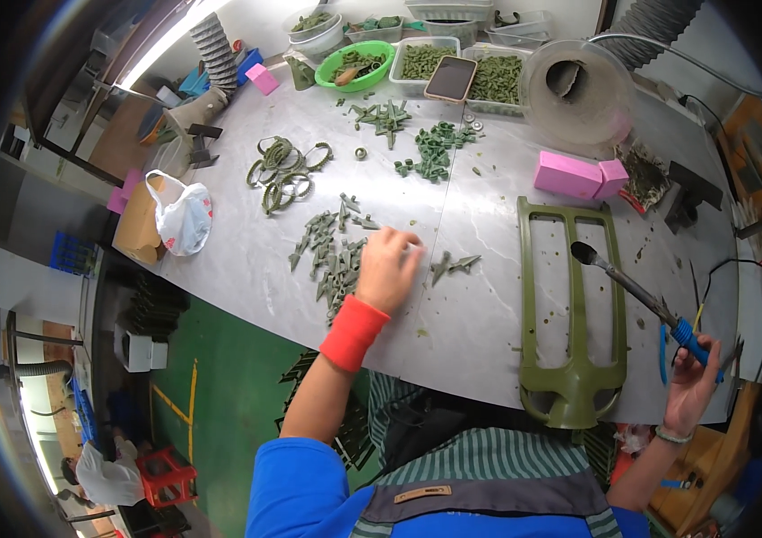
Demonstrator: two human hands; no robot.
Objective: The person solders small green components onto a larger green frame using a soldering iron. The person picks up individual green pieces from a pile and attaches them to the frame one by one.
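"Striped green fabric of an apron point(489, 455) is closest to us, low in the frame, over a blue shirt point(298, 484). Where's the left hand?"

"Middle of the frame, with a red wristband point(354, 332) below it. The left hand point(385, 271) is over the worktop point(480, 368), at the right edge of a heap of small grey-green parts point(334, 269)."

"Are its fingers grasping one?"

"I can't tell. They're curled and blurred, and nothing shows clearly between them. A few loose parts point(454, 265) lie just to their right, apart from them."

"And the right hand?"

"Lower right: the right hand point(688, 399) has its fingers wrapped around the blue grip of a long-necked tool point(643, 294). The neck slants to the upper left, ending in a dark, round tip well away from the fingers."

"What's under that tip?"

"In the picture it overlaps the olive-green frame point(576, 309), which lies right of centre, between the two hands. Whether they touch, I can't tell."

"Anything farther up?"

"Green ring-shaped strips point(282, 170) left of centre, darker green pieces point(435, 148) at upper centre, and a phone point(451, 79) leaning on tubs of green parts point(494, 81)."
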